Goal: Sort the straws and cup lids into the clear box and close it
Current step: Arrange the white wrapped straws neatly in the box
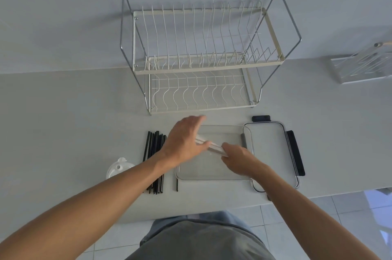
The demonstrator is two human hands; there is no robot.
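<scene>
Gripping white straws [214, 147], both hands [184, 143]

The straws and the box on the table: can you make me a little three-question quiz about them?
1. True or false: the lid is on the clear box.
2. What colour are the straws lying left of the box? A) black B) red C) green
3. Which hands hold the pale straws over the box?

Key: 1. False; it lies to the right of the box. 2. A. 3. Both, the left hand and the right hand.
</scene>
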